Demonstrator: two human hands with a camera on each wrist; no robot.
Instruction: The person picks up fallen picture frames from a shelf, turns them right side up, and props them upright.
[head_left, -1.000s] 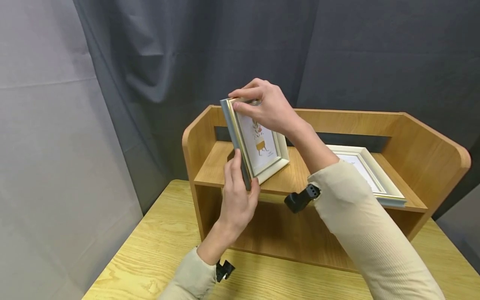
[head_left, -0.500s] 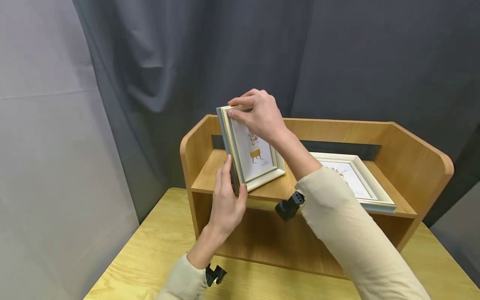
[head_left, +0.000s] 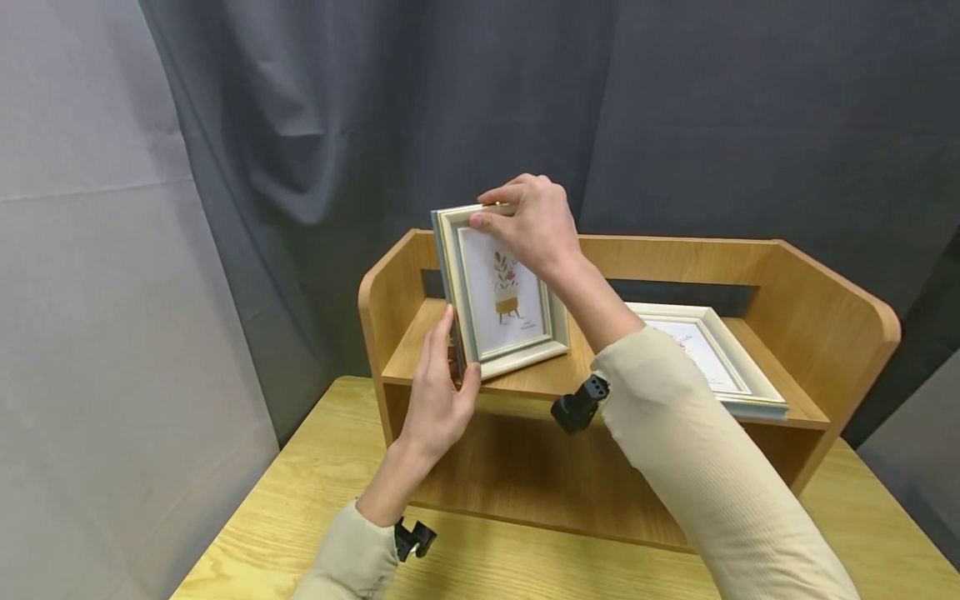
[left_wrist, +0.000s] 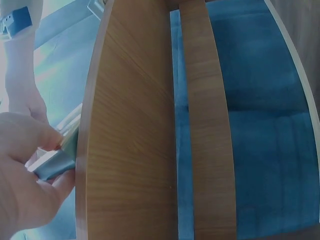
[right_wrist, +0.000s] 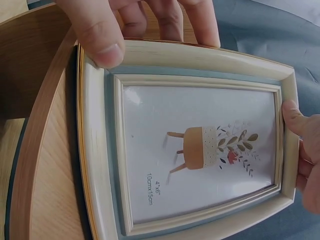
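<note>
Standing upright on the left part of the wooden shelf (head_left: 600,367), the small picture frame (head_left: 498,296) is pinched at its lower left edge by the left hand (head_left: 438,400); the right hand (head_left: 536,221) pinches its top edge. Another frame (head_left: 712,354) lies flat further right.

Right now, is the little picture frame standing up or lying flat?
Standing up. The picture frame rests its bottom edge on the shelf, both hands steadying it.
</note>
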